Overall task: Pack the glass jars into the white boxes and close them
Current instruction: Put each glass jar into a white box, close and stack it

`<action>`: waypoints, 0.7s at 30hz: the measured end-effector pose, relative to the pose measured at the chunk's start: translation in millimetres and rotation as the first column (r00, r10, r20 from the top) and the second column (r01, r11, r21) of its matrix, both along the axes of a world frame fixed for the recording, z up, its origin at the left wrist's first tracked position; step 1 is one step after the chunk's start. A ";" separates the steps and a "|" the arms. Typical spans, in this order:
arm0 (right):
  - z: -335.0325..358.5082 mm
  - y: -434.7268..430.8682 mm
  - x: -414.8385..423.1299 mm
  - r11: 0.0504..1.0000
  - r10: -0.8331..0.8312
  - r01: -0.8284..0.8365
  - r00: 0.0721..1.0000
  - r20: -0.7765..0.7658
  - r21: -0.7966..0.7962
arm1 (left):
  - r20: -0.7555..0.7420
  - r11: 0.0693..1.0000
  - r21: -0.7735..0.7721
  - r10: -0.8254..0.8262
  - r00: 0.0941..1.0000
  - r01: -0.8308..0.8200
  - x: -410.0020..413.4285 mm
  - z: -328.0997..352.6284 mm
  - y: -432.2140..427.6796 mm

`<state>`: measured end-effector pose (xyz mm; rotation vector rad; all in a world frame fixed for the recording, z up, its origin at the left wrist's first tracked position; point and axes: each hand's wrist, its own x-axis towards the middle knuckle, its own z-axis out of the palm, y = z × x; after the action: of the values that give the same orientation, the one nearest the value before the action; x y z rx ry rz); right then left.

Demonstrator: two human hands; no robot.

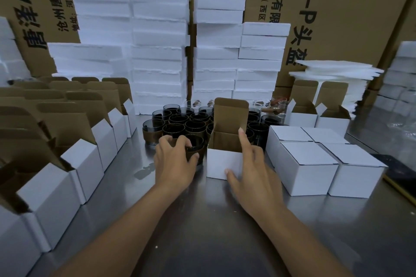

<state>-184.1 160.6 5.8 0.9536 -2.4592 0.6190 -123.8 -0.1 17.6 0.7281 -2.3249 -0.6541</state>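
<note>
An open white box [219, 163] with a brown inside stands at the table's middle, its lid flap upright. My right hand [252, 171] rests against its front right corner, index finger on the rim, thumb on the front face. My left hand [174, 159] is wrapped around a dark glass jar [195, 144] just left of the box. Behind them stands a cluster of several dark glass jars [193, 123]. Closed white boxes [313, 164] sit in a block at the right.
A row of open white boxes [74, 164] runs along the left side. Two more open boxes [319, 117] stand at the back right. White foam stacks [157, 51] and brown cartons [337, 7] wall off the back. Clear jars [403, 108] stand at the far right on the steel table [213, 231].
</note>
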 end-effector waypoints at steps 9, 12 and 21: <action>0.8 0.6 1.5 1.000 -0.002 0.002 1.000 0.014 -0.005 | -0.146 0.966 0.162 -0.178 0.973 0.201 12.8 -8.9 3.4; 1.5 0.5 1.5 1.000 -0.004 0.005 1.000 0.021 -0.014 | -0.226 0.956 0.184 -0.186 0.956 0.229 22.2 -7.7 8.5; 0.9 1.4 3.7 0.998 -0.016 0.018 0.999 0.029 -0.063 | -0.476 0.837 0.414 -0.136 0.869 0.358 43.2 16.4 28.6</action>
<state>-180.3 161.9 6.6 0.9043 -2.4548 0.7047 -80.6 28.5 34.0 0.4177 -1.8587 -1.4158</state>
